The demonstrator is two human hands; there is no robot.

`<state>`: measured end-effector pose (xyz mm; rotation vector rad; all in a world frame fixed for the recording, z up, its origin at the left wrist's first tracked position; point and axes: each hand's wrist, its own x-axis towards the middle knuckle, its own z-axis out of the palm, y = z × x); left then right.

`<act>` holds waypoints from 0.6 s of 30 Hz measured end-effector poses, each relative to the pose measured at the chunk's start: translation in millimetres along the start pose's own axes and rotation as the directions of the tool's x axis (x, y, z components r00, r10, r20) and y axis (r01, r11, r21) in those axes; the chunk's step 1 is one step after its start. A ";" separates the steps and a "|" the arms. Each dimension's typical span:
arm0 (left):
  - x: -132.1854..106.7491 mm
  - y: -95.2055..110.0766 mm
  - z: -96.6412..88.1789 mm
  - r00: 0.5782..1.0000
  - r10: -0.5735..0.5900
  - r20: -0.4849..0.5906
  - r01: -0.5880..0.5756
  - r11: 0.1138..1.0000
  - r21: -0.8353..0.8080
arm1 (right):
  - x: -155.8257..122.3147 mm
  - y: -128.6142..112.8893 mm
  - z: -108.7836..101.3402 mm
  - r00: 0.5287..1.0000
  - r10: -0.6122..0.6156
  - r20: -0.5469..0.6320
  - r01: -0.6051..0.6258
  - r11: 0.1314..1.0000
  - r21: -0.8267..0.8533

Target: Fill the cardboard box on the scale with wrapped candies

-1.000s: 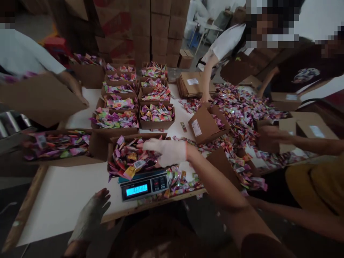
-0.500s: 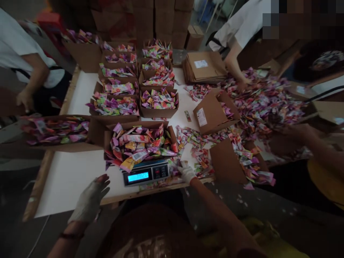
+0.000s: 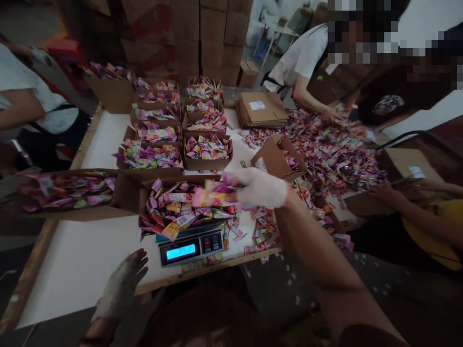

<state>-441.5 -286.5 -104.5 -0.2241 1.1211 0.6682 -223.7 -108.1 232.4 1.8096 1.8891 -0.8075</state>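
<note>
My right hand, in a white glove, is closed on a few colourful candy packets. It is over the right side of an open cardboard box filled with similar wrapped packets. The box rests on a digital scale with a lit blue display. My left hand, gloved with bare fingertips, hovers by the table's front edge, left of the scale. Its fingers are stretched out with nothing in them.
Filled boxes stand in rows behind the scale, and another box sits left. Flat cardboard is stacked at the back. Co-workers reach around a large packet heap at right. A tilted box stands before it.
My right hand has moved up from the loose packets beside the scale to over the box, now carrying packets. My left hand stays open near the edge. The view has shifted slightly.
</note>
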 end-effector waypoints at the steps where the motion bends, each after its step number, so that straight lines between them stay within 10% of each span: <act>1: -1.0 -0.5 1.7 1.000 -0.001 -0.004 0.001 1.000 -0.020 | 20.1 -19.5 11.4 0.997 -0.056 0.057 0.062 0.992 -0.108; 7: -2.9 -6.5 -12.2 0.999 0.035 -0.028 -0.035 0.999 0.010 | 94.6 -50.7 88.1 0.987 0.033 0.157 0.007 0.968 -0.251; 11: -2.3 -12.4 -30.4 0.997 0.021 -0.068 -0.019 0.999 0.030 | 60.6 -26.7 66.4 0.985 -0.026 0.170 0.057 0.982 -0.180; 14: -5.0 -12.7 -36.3 0.998 -0.023 -0.065 0.022 1.000 -0.020 | 20.7 3.3 46.0 0.992 -0.058 -0.113 0.071 0.990 0.122; 16: -8.6 -10.5 -34.5 0.995 -0.048 -0.082 0.044 0.998 -0.046 | 1.5 29.3 48.0 0.942 0.131 -0.308 -0.022 0.942 0.334; 18: -12.3 -7.2 -29.8 0.991 -0.068 -0.114 0.060 0.996 -0.067 | -12.4 58.5 60.1 0.779 0.457 -0.429 -0.162 0.808 0.567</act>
